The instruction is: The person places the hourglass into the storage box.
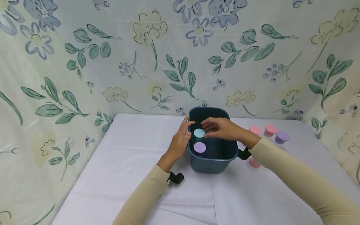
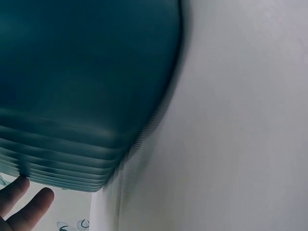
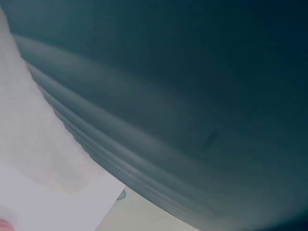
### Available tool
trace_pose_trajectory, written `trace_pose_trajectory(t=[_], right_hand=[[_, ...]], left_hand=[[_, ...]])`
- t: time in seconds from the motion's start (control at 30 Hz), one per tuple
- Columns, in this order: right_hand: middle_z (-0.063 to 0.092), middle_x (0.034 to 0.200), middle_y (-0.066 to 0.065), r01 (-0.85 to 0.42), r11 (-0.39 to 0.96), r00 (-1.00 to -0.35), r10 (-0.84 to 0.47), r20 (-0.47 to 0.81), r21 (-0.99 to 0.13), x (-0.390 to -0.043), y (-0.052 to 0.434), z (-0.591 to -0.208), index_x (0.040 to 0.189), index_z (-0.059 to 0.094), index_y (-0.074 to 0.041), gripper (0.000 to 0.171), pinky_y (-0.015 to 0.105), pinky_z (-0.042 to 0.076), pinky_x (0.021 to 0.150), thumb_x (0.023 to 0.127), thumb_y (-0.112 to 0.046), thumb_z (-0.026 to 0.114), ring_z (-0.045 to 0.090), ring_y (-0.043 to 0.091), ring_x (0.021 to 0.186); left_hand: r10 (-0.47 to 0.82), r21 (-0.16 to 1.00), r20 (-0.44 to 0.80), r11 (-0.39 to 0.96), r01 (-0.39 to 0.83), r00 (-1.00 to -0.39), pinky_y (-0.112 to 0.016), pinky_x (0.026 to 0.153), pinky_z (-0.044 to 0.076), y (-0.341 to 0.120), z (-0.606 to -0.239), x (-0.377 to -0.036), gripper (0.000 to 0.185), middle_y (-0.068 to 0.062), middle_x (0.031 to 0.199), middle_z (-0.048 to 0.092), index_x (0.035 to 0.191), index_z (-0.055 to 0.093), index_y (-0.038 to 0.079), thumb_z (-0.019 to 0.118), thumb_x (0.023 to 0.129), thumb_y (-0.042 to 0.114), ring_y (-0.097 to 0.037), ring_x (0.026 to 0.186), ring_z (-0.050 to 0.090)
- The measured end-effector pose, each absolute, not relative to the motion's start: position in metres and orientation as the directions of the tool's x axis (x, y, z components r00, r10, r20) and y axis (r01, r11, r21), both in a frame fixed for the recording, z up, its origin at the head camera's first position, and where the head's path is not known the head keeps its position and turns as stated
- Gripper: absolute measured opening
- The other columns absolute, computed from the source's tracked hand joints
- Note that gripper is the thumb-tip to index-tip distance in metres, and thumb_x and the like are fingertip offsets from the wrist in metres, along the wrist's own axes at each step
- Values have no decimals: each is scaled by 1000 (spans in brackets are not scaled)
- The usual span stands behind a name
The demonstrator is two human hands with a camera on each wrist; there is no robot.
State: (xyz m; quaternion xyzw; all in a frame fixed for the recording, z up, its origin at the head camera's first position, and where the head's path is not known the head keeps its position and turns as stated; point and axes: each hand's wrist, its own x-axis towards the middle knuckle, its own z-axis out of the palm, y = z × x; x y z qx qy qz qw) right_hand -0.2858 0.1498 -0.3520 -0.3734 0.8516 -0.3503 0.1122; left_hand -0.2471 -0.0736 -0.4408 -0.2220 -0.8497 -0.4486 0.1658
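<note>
A dark blue-green plastic bin [image 1: 212, 165] stands upright on the table. Inside, along its left side, are a light blue flat-topped round piece [image 1: 199, 133] and a purple one [image 1: 199, 147]. My left hand [image 1: 179, 140] rests against the bin's left rim, fingers mostly extended. Two of its fingertips [image 2: 42, 198] show beside the ridged wall in the left wrist view. Over the bin's opening, my right hand [image 1: 220, 128] has loosely bent fingers, with its thumb close to the light blue piece; whether they touch I cannot tell. The right wrist view shows only the bin's outer wall [image 3: 144, 96] up close.
Right of the bin are pink pieces [image 1: 271, 129] and a purple flared piece [image 1: 282, 137]. Another pink piece [image 1: 255, 162] lies nearer, partly behind the right sleeve [image 1: 292, 181]. A white cloth [image 1: 135, 150] covers the table, and a floral curtain [image 1: 157, 62] hangs behind.
</note>
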Motion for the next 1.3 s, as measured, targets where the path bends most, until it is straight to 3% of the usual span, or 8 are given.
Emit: trace_pose_trajectory(t=[0.33, 0.5, 0.73, 0.9, 1.17, 1.3], right_hand=[[58, 131, 17, -530, 464, -718, -691, 84, -710, -275, 166, -343, 131, 53, -1, 55, 41, 51, 91, 87, -28, 72, 61, 30, 114], [57, 132, 17, -517, 475, -742, -663, 96, -712, -270, 179, -338, 131, 53, -2, 55, 39, 50, 92, 87, -29, 71, 60, 29, 116], [58, 131, 17, -510, 526, -796, -589, 142, -681, -261, 197, -334, 132, 54, -4, 56, 43, 50, 90, 87, -33, 71, 60, 31, 116], [59, 129, 16, -515, 516, -808, -558, 187, -685, -251, 204, -335, 133, 53, -4, 56, 38, 50, 91, 88, -32, 70, 59, 30, 116], [61, 128, 7, -459, 561, -870, -443, 218, -689, -240, 227, -333, 132, 55, -12, 54, 36, 53, 85, 86, -34, 72, 60, 26, 116], [60, 129, 7, -426, 570, -892, -393, 223, -703, -236, 243, -325, 133, 54, -14, 53, 32, 54, 82, 86, -32, 72, 59, 26, 117]], left_hand=[[243, 695, 441, 516, 500, -864, -55, 108, 30, -74, -438, -249, 48, 7, 162, 8, 145, 35, 30, 24, 98, 32, -16, 144, 24], [252, 693, 434, 520, 499, -865, -57, 108, 29, -72, -433, -251, 49, 3, 162, 10, 146, 36, 25, 27, 98, 27, -18, 144, 23], [259, 696, 430, 515, 500, -865, -56, 109, 28, -73, -432, -251, 50, 7, 162, 7, 147, 35, 26, 27, 98, 28, -17, 145, 21], [250, 690, 443, 518, 505, -861, -57, 108, 29, -80, -433, -246, 49, 12, 161, 5, 147, 36, 24, 27, 99, 27, -17, 145, 21], [260, 689, 459, 499, 525, -849, -57, 108, 28, -82, -432, -248, 50, 4, 162, 9, 147, 36, 21, 27, 98, 27, -17, 145, 19], [277, 695, 442, 496, 521, -853, -58, 108, 28, -78, -435, -250, 50, 9, 162, 5, 147, 35, 19, 28, 99, 24, -18, 146, 17]])
